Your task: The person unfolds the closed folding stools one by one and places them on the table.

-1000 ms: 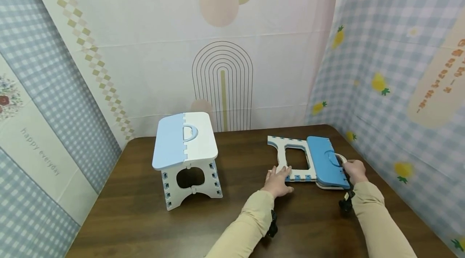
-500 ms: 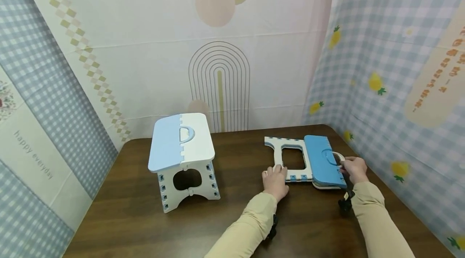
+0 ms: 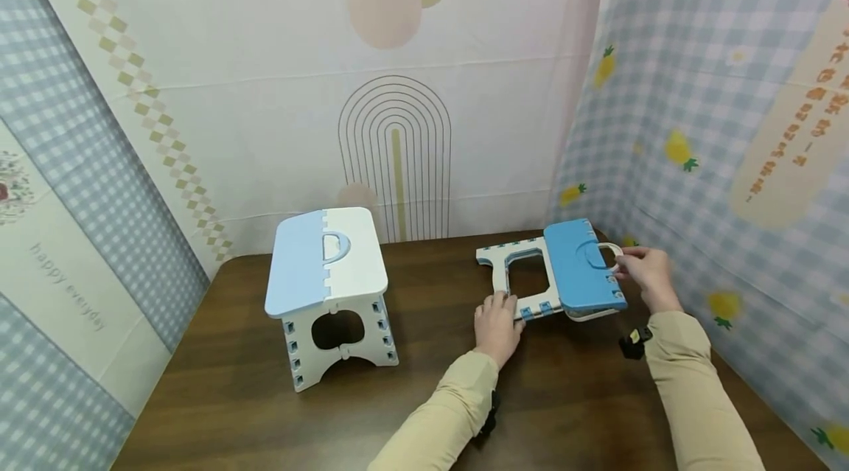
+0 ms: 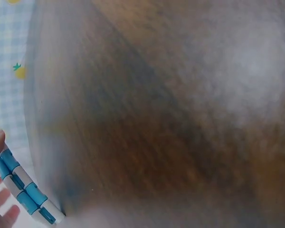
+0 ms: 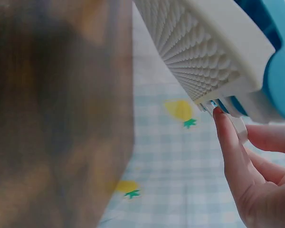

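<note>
A folded blue and white folding stool is tilted, its handle end raised off the table. My right hand pinches its white handle between thumb and fingers. The right wrist view shows the handle in that pinch, with the seat's bumpy white surface above. With my left hand I grip the stool's white leg frame at its near corner, fingers over the top and thumb at the edge. In the left wrist view the blue and white leg edge lies between thumb and fingers.
On the left of the brown wooden table another folding stool, light blue and white, stands unfolded and upright. A white patterned curtain hangs at the back, and checked cloth closes the right side.
The stool's handle end has risen from the table as my right hand lifts it. My left hand has shifted slightly on the leg frame. The view has turned a little to the right.
</note>
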A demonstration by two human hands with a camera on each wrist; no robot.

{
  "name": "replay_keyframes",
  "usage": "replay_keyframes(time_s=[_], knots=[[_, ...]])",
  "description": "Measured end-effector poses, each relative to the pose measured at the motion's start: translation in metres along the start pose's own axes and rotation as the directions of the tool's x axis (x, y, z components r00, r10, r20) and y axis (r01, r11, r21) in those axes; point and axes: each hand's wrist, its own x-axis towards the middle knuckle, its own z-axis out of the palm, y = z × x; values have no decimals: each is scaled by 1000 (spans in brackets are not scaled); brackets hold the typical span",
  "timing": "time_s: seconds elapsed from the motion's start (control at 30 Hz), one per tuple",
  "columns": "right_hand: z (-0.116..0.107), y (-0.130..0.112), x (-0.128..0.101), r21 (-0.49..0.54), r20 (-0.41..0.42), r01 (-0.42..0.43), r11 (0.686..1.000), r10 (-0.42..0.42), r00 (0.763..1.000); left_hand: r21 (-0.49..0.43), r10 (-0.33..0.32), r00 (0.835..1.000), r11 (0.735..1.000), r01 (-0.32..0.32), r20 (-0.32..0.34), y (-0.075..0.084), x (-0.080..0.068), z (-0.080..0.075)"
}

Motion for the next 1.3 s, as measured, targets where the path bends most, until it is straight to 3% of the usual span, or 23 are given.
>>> replay_keyframes(time_s=[0.2, 0.33, 0.6, 0.8, 1.07, 1.3], knots=[[-2, -23, -3, -18, 8, 58, 998, -57, 998, -72, 86, 996, 994, -87, -25, -5, 2, -1], [-1, -39, -4, -67, 7, 104, 992, -103, 995, -139, 112, 994, 984, -110, 2, -7, 4, -2], [1, -65, -9, -132, -2, 174, 976, -176, 984, -229, 55, 997, 972, -43, 45, -6, 6, -10], [3, -87, -17, -199, -13, 247, 948, -255, 967, -317, -1, 990, 947, 45, 139, -1, 4, -15], [18, -113, -27, -398, -71, 348, 849, -407, 911, -408, -25, 985, 908, 93, 168, -3, -1, -22], [35, -130, -36, -451, -128, 424, 785, -527, 840, -468, -33, 987, 877, 104, 157, -8, -3, -25]])
